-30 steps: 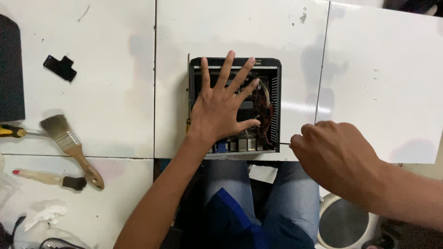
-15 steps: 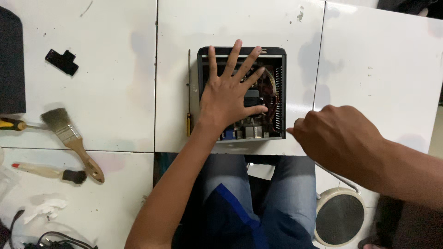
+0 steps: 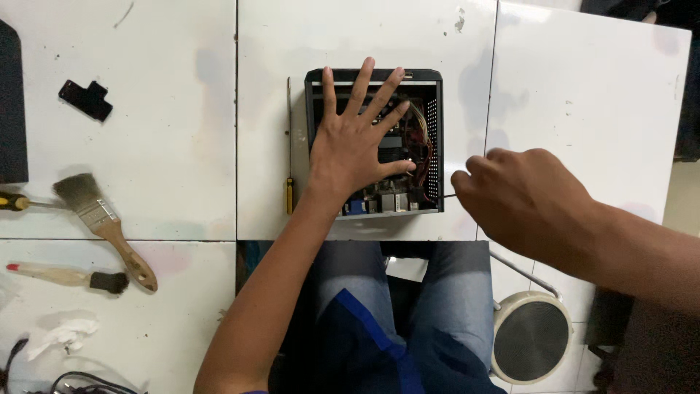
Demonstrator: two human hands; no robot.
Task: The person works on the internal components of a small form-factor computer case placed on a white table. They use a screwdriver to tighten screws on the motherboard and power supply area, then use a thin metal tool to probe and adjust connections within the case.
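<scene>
Hands at work over a small open computer case [image 3: 434, 117], seen from above. We look down at a white tabletop [image 3: 182, 109] made of several panels pushed together. The black case sits near the middle of it, close to the near edge, with its cover off, so that red wires and circuit parts show inside.

Our left hand [image 3: 359, 142] lies flat on the open case with all five fingers spread wide, palm down on the parts inside. Our right hand [image 3: 521, 201] is just to the right of the case, near its lower right corner, loosely curled with the fingertips drawn together; a thin dark rod appears to run from it toward the case, but we cannot tell whether the fingers are pinching it.

A slim screwdriver with a yellow handle [image 3: 289, 160] lies just left of the case, pointing away from us. Farther left lie a wide paintbrush [image 3: 106, 226], a smaller brush [image 3: 65, 277], a second screwdriver [image 3: 18, 202] at the left edge, and a small black bracket [image 3: 86, 99]. Crumpled white tissue [image 3: 62, 332] rests at the near left. Below the tabletop we see blue jeans and a round stool [image 3: 531, 338].
</scene>
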